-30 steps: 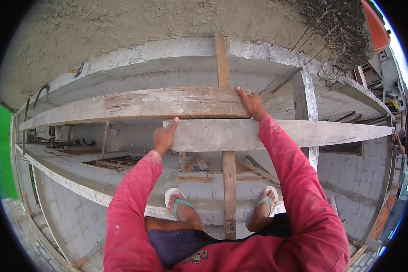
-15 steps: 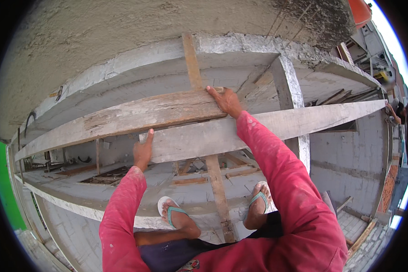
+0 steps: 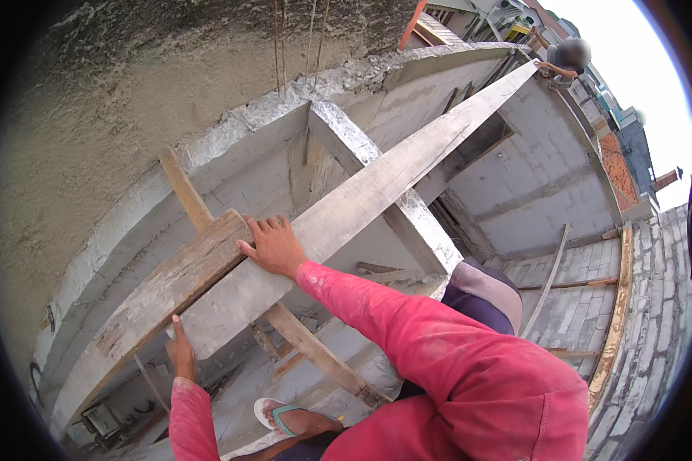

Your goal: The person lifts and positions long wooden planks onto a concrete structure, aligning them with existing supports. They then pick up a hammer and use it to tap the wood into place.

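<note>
A long, pale grey wooden plank runs from my left hand to the upper right. My left hand grips its near end, the index finger laid along the end. Farther up, my right hand holds the same plank, fingers curled over its far edge and touching the end of a weathered brown plank. That second plank lies alongside the pale one and reaches toward the lower left. At the far end, a co-worker's hand is on the pale plank.
Beneath the planks are a concrete crossbeam and a wooden crosspiece. My sandalled foot is on a concrete ledge over a deep opening. A rough plastered wall stands at upper left, with thin rods; a block wall is at right.
My view has turned toward the right, and the co-worker at the plank's far end shows more fully. Both hands stay at the plank; my right hand sits nearer the weathered plank's end.
</note>
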Demonstrator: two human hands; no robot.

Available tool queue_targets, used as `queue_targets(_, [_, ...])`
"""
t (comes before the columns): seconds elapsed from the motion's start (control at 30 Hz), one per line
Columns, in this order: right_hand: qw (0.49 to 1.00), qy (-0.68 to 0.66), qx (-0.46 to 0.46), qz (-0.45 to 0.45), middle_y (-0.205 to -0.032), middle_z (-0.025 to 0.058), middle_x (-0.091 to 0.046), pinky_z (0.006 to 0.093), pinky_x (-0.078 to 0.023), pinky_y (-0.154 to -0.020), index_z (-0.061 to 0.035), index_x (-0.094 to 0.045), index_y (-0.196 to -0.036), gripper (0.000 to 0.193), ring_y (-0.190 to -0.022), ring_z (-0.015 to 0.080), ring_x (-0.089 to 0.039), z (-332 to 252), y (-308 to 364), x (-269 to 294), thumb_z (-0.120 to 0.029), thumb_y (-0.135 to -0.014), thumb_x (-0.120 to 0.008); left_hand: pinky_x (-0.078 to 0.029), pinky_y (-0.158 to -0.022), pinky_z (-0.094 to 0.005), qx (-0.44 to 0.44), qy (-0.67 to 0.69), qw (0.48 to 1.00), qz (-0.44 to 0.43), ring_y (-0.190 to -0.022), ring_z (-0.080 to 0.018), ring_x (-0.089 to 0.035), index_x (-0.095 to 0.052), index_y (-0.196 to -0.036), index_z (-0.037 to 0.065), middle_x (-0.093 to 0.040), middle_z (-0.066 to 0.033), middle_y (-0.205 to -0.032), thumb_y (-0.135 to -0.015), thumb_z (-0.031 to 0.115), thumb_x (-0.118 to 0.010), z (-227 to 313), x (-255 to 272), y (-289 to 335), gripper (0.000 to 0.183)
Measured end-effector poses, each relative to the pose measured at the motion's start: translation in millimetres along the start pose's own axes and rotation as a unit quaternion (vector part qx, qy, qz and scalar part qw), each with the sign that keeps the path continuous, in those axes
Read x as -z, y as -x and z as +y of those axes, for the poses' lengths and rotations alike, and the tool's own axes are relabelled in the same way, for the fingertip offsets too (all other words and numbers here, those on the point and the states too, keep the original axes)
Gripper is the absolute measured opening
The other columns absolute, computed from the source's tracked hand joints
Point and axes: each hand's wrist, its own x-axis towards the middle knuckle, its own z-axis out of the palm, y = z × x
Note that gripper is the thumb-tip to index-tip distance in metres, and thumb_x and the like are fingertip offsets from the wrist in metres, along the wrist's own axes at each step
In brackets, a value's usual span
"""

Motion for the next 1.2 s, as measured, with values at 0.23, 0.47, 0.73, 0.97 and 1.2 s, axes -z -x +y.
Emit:
queue_targets(0.23, [0.998,0.006,-0.023,-0.064,-0.111,0.0172,-0.068,0.0494,-0.038,-0.101,-0.0006,-0.051,-0.135,0.062,-0.109,0.0360,-0.060,-17,-9,-12,-0.049,-0.097,-0.048,-0.041,-0.103,-0.0436,0.035,-0.099,0.993,0.059,-0.124,-0.0466,-0.053,-0.054,-0.119,-0.024,-0.055,-0.0423,-0.123,-0.074,0.086,-0.052,4,12,6,0.119])
queue_targets(0.47, [0.998,0.007,-0.008,-0.064,-0.103,0.0180,-0.070,0.0498,-0.041,-0.096,-0.0035,-0.053,-0.132,0.055,-0.100,0.0360,-0.063,-24,-9,-5,-0.047,-0.098,-0.049,-0.041,-0.105,-0.0472,0.034,-0.103,0.994,0.007,-0.123,-0.0494,-0.052,-0.051,-0.122,-0.023,-0.053,-0.0418,-0.125,-0.076,0.088,-0.044,14,27,15,0.120])
queue_targets(0.73, [0.999,0.026,0.018,-0.036,-0.102,0.0189,-0.070,0.0500,-0.041,-0.095,-0.0017,-0.054,-0.129,0.051,-0.100,0.0368,-0.063,-13,-9,-15,-0.042,-0.099,-0.049,-0.041,-0.104,-0.0482,-0.057,-0.104,0.989,0.085,-0.123,-0.0469,-0.052,-0.042,-0.133,-0.018,-0.051,-0.0378,-0.130,-0.084,0.076,-0.051,4,16,16,0.106])
queue_targets(0.97, [0.997,-0.067,0.020,0.023,-0.108,0.0187,-0.065,0.0478,-0.040,-0.098,-0.0010,-0.053,-0.128,0.045,-0.105,0.0350,-0.056,-2,1,-9,-0.033,-0.097,-0.055,-0.042,-0.099,-0.0453,-0.048,-0.023,0.991,0.124,-0.117,-0.0393,-0.054,-0.043,-0.122,-0.009,-0.052,-0.0292,-0.125,-0.086,0.064,-0.062,1,10,20,0.084])
queue_targets(1.2, [0.981,-0.083,-0.063,0.165,-0.128,0.0222,-0.042,0.0527,-0.030,-0.105,-0.0014,-0.044,-0.131,0.050,-0.123,0.0415,-0.037,-15,92,0,-0.019,-0.089,-0.065,-0.021,-0.115,-0.0475,0.082,0.172,0.979,-0.072,-0.144,-0.0361,-0.026,-0.020,-0.151,-0.006,-0.028,-0.0239,-0.155,-0.079,0.077,-0.059,1,20,22,0.116])
